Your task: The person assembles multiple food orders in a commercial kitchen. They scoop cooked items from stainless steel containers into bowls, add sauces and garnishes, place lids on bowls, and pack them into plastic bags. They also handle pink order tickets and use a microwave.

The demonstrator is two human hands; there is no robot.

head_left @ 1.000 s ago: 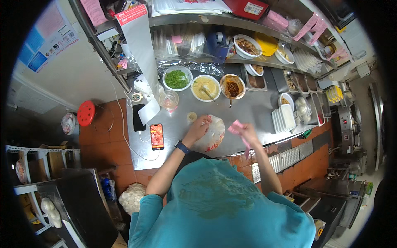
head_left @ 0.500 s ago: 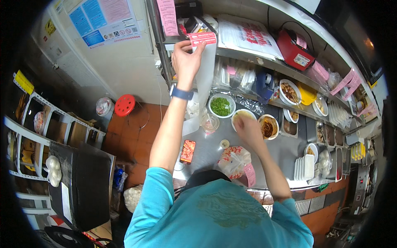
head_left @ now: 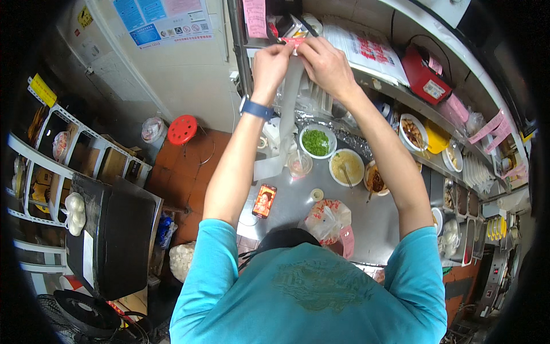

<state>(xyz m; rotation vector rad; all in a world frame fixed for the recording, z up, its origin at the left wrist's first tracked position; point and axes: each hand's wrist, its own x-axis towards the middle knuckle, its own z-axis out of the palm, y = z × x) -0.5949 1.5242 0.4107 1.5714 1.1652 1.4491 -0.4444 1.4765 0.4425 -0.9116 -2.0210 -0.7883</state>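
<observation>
Both arms stretch forward to the shelf edge. My left hand (head_left: 271,71) pinches the top of a red-and-white sticker label (head_left: 294,42). My right hand (head_left: 329,69) pinches the same label from the other side, its fingertips close to the left thumb. From the label a long pale backing strip (head_left: 292,86) hangs down to the steel counter (head_left: 286,198), where it bends to the left. Beneath the hands stand a bowl of chopped green onion (head_left: 316,142), a bowl of yellowish sauce (head_left: 345,166) with a spoon in it, and a lidded plastic cup (head_left: 298,164).
On the counter are a phone (head_left: 264,201), a tape roll (head_left: 317,195), a tied plastic bag (head_left: 326,221) with a pink slip, and a bowl of dark red sauce (head_left: 375,179). A shelf above carries stacked white bags (head_left: 366,54) and a red printer (head_left: 425,74). A red stool (head_left: 183,130) stands left.
My right hand has risen from the sauce bowls to the label beside my left hand. The spoon in the yellowish sauce now shows. The view has shifted slightly.
</observation>
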